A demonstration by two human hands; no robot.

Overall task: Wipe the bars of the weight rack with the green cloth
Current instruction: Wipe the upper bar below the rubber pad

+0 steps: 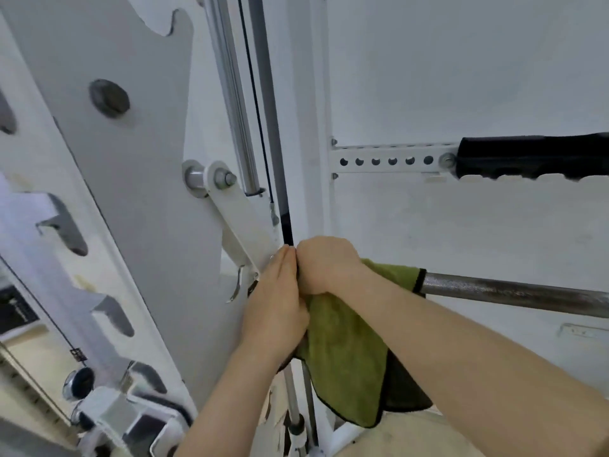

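Note:
A green cloth [346,351] with a dark edge is wrapped round the rack's upright dark guide bar [263,103] in the middle of the view and hangs down below my hands. My right hand [324,263] grips the cloth around the bar from the right. Beside it, touching it, my left hand [276,298] presses and holds the cloth on the left side. A knurled steel barbell [514,291] runs off to the right from under the cloth. The bar continues downward [291,400] below the cloth.
White rack plates with hook notches [108,206] fill the left. A white pivot arm [237,216] with bolts sits just left of my hands. A black padded handle [534,156] on a perforated bracket [389,159] juts from the white wall at the right.

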